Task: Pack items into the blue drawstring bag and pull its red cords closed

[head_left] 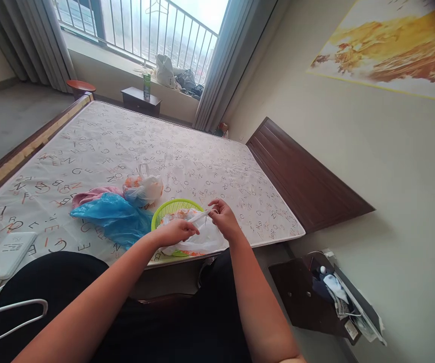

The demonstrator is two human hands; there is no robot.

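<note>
A white plastic bag with orange print (211,238) lies in a lime-green plastic basket (175,203) at the near edge of the mattress. My right hand (222,218) pinches a twisted strip of the bag's top between thumb and fingers. My left hand (179,232) is over the basket, its fingers curled in on the bag near the same strip; the exact grip is partly hidden. Left of the basket lie a crumpled blue plastic bag (115,214), a pink cloth (96,195) and a knotted, filled white plastic bag (145,189).
The letter-print mattress (202,161) stretches toward the window, with a dark headboard (300,171) on the right. A white box (7,254) and white hanger (13,305) are at the near left. At the lower right stands a cluttered nightstand (296,297).
</note>
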